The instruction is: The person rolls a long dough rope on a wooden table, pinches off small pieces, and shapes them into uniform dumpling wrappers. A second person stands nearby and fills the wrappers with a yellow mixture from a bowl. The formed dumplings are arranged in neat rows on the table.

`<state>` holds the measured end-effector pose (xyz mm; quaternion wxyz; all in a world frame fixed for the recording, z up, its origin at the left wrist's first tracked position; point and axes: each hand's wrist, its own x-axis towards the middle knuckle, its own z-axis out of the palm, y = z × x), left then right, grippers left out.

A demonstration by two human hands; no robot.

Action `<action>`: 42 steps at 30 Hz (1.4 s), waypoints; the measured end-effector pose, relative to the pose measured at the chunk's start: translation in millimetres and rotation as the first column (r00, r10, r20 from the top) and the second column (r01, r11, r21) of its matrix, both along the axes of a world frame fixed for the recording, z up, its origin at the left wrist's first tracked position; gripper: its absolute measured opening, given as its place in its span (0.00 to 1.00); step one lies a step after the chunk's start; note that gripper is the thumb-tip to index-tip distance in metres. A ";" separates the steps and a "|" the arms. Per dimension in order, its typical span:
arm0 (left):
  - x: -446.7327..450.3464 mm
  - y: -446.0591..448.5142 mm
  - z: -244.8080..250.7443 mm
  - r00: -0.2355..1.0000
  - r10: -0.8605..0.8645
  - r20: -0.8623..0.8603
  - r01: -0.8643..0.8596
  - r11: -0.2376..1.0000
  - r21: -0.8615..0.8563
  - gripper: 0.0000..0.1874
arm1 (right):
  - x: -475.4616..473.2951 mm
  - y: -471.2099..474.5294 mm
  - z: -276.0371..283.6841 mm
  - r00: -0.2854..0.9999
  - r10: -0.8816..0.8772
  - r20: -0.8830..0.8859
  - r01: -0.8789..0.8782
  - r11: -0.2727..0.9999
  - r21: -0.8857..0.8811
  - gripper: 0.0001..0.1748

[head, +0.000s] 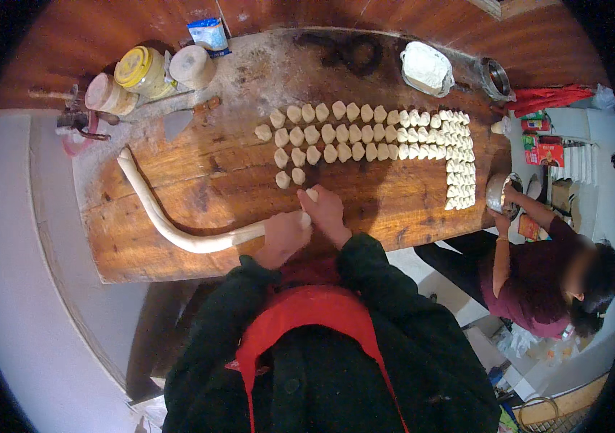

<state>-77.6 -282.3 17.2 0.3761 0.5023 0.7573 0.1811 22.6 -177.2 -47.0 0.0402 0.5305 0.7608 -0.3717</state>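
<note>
A long rope of dough [193, 242] curves over the wooden table [221, 178]. My left hand [287, 235] is closed around its right end, where a bit of dough shows past the fingers. Close beside it, my right hand [326, 212] grips a small dough piece [312, 195] between thumb and fingers. Just beyond my hands lie rows of dough pieces [330, 153], the nearest one being a short row of two. Farther right these rows meet closely packed, paler dough pieces [461, 162] in a block.
A scraper with a wooden handle [179, 123] lies at the left, by several jars [142, 70] and a blue-white bag [209, 35]. A container of white flour [426, 67] stands at the back right. At the table's right end a co-worker [534, 276] holds a metal bowl [496, 195].
</note>
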 end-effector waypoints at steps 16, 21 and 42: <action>-16.7 -4.9 -3.0 0.677 0.358 0.643 -0.393 0.914 -0.095 0.27 | 26.9 -8.9 61.9 0.786 0.048 -0.616 -0.353 0.854 -0.383 0.27; -14.7 -8.5 -22.2 0.584 0.271 0.765 -0.153 0.962 -0.224 0.33 | 42.0 -0.5 34.5 0.856 -0.013 -0.518 -0.245 0.871 -0.427 0.31; 10.4 -17.7 4.6 0.925 0.216 0.314 -0.240 0.970 0.039 0.14 | 71.4 62.6 -48.2 0.975 0.180 -0.133 -0.188 0.981 -0.050 0.30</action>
